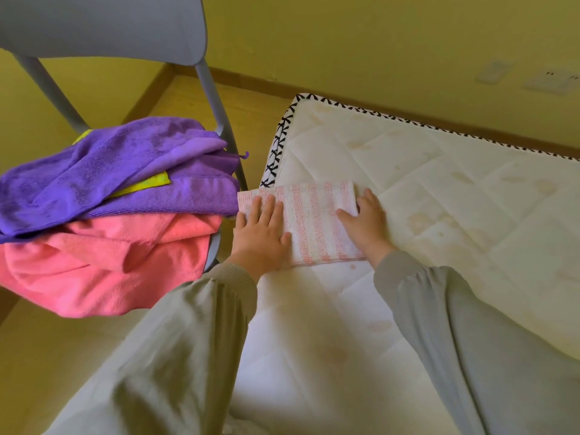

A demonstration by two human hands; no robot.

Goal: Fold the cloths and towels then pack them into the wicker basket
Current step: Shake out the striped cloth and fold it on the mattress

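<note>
A small pink-and-white striped towel (314,221) lies folded on the near left corner of the white quilted mattress (439,189). My left hand (262,233) presses flat on the towel's left edge, fingers straight. My right hand (365,222) rests on its right edge, palm down, thumb on the cloth and fingers over the far side. A pile of cloths waits on the grey chair (125,23) to the left: purple towels (125,171) on top, a yellow-green cloth (150,183) peeking between them, a pink towel (103,262) beneath. No wicker basket is in view.
The mattress lies on a wooden floor (244,102) along a yellow wall (376,36), with a black-and-white patterned edge (276,152). The chair stands close against the mattress's left corner. Wall sockets (552,80) sit low on the wall at the far right.
</note>
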